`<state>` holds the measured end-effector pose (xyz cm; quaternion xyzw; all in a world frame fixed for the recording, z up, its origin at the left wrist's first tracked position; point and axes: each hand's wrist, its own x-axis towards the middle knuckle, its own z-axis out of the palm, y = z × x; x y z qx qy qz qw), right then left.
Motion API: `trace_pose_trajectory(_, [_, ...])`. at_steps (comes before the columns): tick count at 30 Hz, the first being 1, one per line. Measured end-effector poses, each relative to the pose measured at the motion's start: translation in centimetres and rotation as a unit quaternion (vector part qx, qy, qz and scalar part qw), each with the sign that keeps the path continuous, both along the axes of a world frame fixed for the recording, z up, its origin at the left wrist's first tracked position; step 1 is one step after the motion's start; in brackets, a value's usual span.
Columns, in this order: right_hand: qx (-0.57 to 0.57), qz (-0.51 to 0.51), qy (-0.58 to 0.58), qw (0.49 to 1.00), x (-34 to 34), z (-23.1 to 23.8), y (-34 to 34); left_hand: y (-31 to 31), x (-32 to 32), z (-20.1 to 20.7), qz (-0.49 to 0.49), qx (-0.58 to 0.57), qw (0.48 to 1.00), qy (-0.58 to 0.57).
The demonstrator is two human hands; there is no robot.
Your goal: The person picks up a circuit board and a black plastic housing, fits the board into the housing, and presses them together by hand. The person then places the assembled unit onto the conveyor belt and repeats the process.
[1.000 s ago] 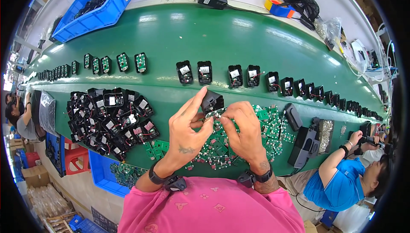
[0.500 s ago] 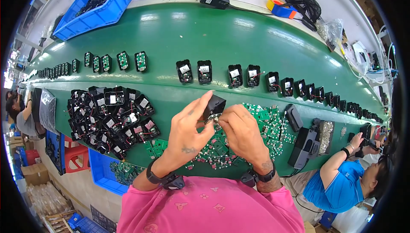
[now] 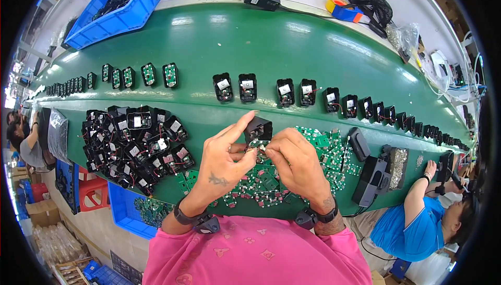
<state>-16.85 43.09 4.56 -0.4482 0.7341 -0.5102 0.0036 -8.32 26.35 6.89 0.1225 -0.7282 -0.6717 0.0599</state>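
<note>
My left hand [image 3: 222,162] grips a small black plastic housing [image 3: 259,129], its thumb at the near end and the index finger stretched along the far side. At the near edge of the housing a small circuit board [image 3: 258,145] shows between the fingers of both hands. My right hand [image 3: 297,162] pinches at that board; its fingertips partly hide what they hold. Below both hands lies a spread of loose green circuit boards [image 3: 269,180]. To the left sits a heap of black housings [image 3: 117,154] with white parts inside.
Along the bench [image 3: 203,39] runs a line of black housings [image 3: 248,87], those on the left with green boards. A blue bin [image 3: 112,21] stands far left. A black device [image 3: 369,180] and a metal-filled tray [image 3: 399,167] lie right, near a co-worker in blue [image 3: 412,230].
The housing has tilted, its far end turned more toward the view, and the board shows more at its near edge. My right fingers have shifted slightly. The co-worker's arm has moved.
</note>
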Motion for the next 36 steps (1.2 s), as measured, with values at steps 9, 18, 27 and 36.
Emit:
trace_pose_trajectory(9, [0.018, 0.003, 0.009, 1.0, -0.3, -0.2, 0.2, 0.5, -0.2, 0.1, 0.001, -0.053, 0.998, 0.016])
trace_pose_trajectory(18, [0.005, -0.021, 0.002, 1.0, 0.0, -0.3, -0.1, 1.0, -0.1, -0.1, 0.02, -0.12, 0.991, 0.055])
trace_pose_trajectory(27, [-0.005, -0.033, 0.002, 0.999, 0.2, -0.4, -0.2, 1.3, -0.2, -0.2, 0.032, -0.123, 0.99, 0.066])
trace_pose_trajectory(36, [0.01, -0.06, 0.028, 0.998, 0.5, -1.1, -0.5, 2.1, -0.4, -1.5, 0.06, -0.213, 0.97, 0.096])
